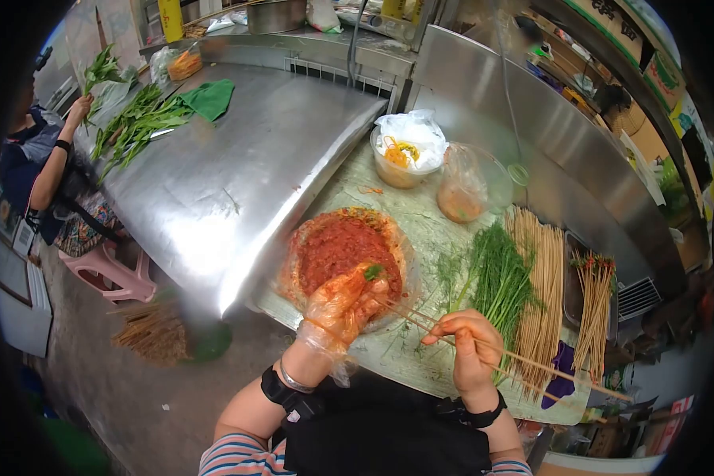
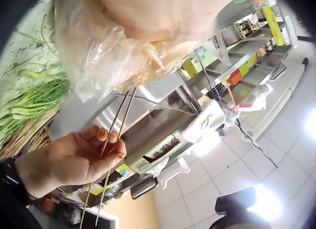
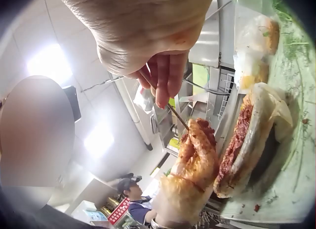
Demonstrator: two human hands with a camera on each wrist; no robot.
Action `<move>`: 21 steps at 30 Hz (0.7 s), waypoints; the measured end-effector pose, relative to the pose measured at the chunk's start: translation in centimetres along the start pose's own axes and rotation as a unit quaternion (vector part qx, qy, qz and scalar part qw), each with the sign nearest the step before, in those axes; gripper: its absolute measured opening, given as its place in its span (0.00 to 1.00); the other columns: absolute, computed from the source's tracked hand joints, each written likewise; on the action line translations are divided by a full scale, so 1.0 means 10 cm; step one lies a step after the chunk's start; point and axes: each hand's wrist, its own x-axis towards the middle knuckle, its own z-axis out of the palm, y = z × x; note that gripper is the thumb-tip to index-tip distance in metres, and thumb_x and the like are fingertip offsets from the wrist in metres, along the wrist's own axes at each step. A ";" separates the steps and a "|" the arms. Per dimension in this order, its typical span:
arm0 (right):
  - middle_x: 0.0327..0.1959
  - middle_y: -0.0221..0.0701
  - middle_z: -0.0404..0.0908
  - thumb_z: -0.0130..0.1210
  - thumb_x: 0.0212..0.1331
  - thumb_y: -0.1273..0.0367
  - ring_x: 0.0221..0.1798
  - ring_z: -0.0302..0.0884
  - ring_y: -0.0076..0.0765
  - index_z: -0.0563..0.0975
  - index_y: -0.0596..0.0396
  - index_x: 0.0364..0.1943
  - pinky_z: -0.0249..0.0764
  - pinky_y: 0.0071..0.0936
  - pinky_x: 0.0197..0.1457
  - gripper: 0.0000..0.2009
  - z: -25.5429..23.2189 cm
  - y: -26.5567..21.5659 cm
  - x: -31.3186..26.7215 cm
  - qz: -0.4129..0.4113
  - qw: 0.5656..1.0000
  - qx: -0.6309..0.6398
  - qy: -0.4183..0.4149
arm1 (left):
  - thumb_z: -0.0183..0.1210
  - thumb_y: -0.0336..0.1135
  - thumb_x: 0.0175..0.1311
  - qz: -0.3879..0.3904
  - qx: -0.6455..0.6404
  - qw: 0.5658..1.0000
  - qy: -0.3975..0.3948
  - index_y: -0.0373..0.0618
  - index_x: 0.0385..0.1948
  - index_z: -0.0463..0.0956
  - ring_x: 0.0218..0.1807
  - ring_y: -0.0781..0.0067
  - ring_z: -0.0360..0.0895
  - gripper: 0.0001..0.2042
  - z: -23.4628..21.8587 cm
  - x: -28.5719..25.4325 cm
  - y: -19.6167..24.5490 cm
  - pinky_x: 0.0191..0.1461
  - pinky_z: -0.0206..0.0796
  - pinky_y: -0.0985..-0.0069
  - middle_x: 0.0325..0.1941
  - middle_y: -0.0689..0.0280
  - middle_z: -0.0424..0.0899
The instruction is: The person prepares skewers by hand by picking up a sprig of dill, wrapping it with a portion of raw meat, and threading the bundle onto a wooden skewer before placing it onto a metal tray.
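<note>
- The steel counter (image 1: 238, 182) carries the whole job; the working end is strewn with herb scraps, and a second person (image 1: 36, 163) sorts leafy greens (image 1: 135, 123) at the far end, well apart.
- A bowl lined with clear plastic (image 1: 293, 262) sits just ahead of the worker, heaped with red minced meat (image 1: 345, 246).
- To its right lie a bunch of dill (image 1: 496, 282), then a spread of bare bamboo sticks (image 1: 543, 293), then a tray of finished skewers (image 1: 595, 305). Two tubs wrapped in bags (image 1: 408, 155) stand behind.
- The left hand (image 1: 345, 305), in a loose plastic glove smeared red, is closed around a lump of the meat with a green sprig showing at its top, held over the near rim of the bowl.
- The right hand (image 1: 472, 345) is bare and pinches two thin skewers (image 1: 444, 333) between thumb and fingertips; their points run into the gloved fist.
- Judged from this, the step is threading and shaping meat on the sticks. It goes best if the sticks stay parallel and centred in the lump, the left hand squeezing evenly so nothing splits.
- Pressing the sprig (image 1: 373, 272) into the surface should keep it from falling away.
</note>
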 end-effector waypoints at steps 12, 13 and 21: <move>0.28 0.39 0.79 0.44 0.63 0.69 0.31 0.79 0.35 0.75 0.59 0.33 0.74 0.27 0.35 0.09 0.09 -0.01 -0.09 -0.124 0.980 -0.151 -0.029 | 0.49 0.29 0.65 0.001 -0.040 0.999 0.030 0.35 0.51 0.67 0.41 0.63 0.80 0.14 0.04 0.02 -0.06 0.34 0.80 0.76 0.44 0.53 0.78; 0.28 0.39 0.80 0.44 0.63 0.70 0.32 0.79 0.36 0.75 0.59 0.33 0.74 0.27 0.35 0.08 0.10 0.04 -0.12 -0.130 0.980 -0.147 -0.030 | 0.49 0.29 0.65 0.008 -0.035 0.999 0.027 0.36 0.51 0.67 0.40 0.64 0.80 0.14 0.04 0.02 -0.06 0.33 0.80 0.77 0.43 0.53 0.78; 0.31 0.36 0.80 0.49 0.57 0.75 0.33 0.78 0.37 0.77 0.59 0.33 0.75 0.27 0.36 0.06 0.14 -0.08 -0.01 -0.122 0.973 -0.180 -0.077 | 0.52 0.31 0.64 0.060 0.065 0.996 0.027 0.37 0.50 0.68 0.40 0.68 0.79 0.14 0.10 -0.01 -0.05 0.34 0.77 0.79 0.42 0.59 0.77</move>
